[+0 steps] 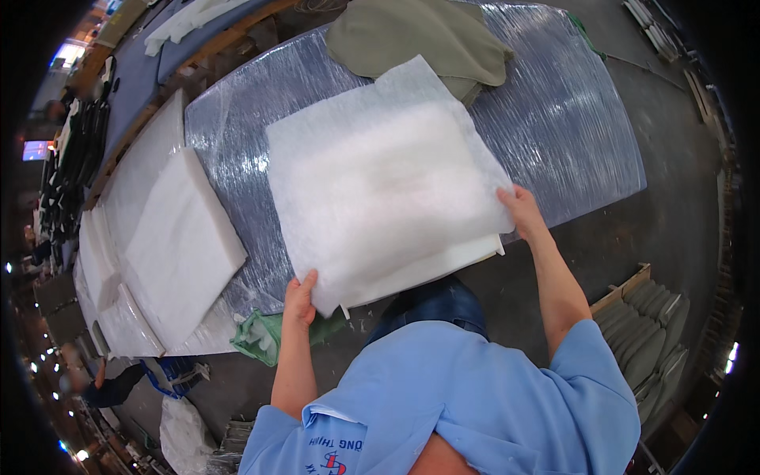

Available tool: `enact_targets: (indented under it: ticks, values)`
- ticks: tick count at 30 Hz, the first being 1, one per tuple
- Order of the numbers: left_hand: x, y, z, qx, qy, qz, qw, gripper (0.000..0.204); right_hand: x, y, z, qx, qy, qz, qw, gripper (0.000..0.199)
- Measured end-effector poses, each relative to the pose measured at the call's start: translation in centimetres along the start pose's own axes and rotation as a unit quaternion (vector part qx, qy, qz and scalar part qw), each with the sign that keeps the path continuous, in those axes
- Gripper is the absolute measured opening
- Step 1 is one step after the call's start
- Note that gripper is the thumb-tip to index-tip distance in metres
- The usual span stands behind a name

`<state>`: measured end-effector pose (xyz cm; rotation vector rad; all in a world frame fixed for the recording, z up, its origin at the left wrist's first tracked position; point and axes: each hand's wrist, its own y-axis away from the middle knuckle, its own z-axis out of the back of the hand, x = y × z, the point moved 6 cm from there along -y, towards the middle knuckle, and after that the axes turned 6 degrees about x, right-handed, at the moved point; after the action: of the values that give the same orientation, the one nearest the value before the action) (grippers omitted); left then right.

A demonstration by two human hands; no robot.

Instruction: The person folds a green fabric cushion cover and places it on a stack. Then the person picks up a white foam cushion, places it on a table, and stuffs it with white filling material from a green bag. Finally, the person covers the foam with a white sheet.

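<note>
A thin white sheet of fluffy batting spreads out in front of me. At its near left corner, my left hand pinches the edge between thumb and fingers. My right hand grips the right edge, higher up. Under the sheet, a pale cream cushion-like piece shows along the near side, with a small tab at each end; the rest of it is covered. Beyond the sheet's far edge lies a folded grey-green cloth.
A table wrapped in clear plastic film carries these things. White foam slabs lie at its left, near a green bag. Several grey-green padded pieces stand in a wooden crate at right. Another person is at lower left.
</note>
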<state>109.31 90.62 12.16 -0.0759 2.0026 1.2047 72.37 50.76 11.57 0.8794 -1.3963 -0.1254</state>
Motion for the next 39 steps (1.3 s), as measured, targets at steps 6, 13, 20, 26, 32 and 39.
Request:
enact_targets:
  ticks: [6, 13, 20, 26, 32, 39]
  values:
    - [2.4, -1.2, 2.1, -0.116, -0.216, -0.078, 0.966, 0.034, -1.1, 0.1, 0.9, -0.132, 0.353, 0.112, 0.92, 0.025]
    - [3.3, -1.1, 1.7, -0.074, -0.071, -0.063, 0.993, 0.034, -4.4, -0.4, 2.7, -0.167, 0.233, 0.119, 0.951, 0.027]
    - [0.5, -3.3, 2.6, 0.0, -0.11, 0.091, 0.99, 0.049, -2.9, -1.4, 2.6, -0.091, 0.247, 0.075, 0.962, 0.028]
    - [-8.1, -10.8, 1.2, 0.006, -0.074, 0.042, 0.996, 0.076, 3.5, -7.2, -0.7, -0.037, 0.129, 0.023, 0.991, 0.039]
    - [-15.1, -19.1, -1.3, -0.009, -0.015, 0.003, 1.0, 0.071, 10.4, -16.0, -4.8, -0.038, 0.219, 0.031, 0.974, 0.048]
    - [-18.2, -22.8, -2.0, -0.07, -0.042, -0.066, 0.994, 0.059, 11.6, -21.7, -7.2, -0.051, 0.254, 0.158, 0.953, 0.027]
